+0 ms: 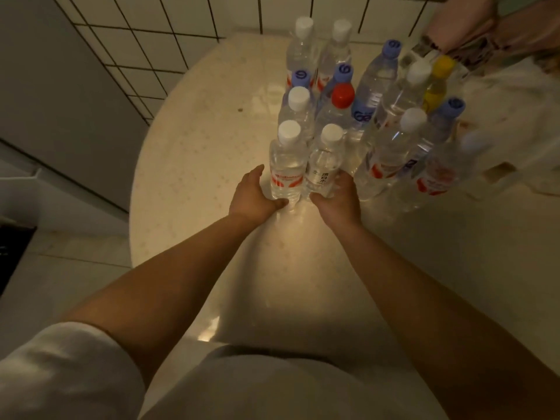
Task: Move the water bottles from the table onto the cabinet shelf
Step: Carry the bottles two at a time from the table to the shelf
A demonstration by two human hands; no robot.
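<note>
The table (212, 147) extended ahead of and beneath both hands. Two upright bottles stood side by side between the hands: the left bottle (286, 165) touched the left hand (253, 197), and the right bottle (324, 165) touched the right hand (338, 198). Directly behind this pair, further bottles (321, 86) stood in two rows running away from the hands. A second group of bottles (403, 137) stood to the right of the right hand and beyond it. A tiled wall (145, 40) rose behind the table.
</note>
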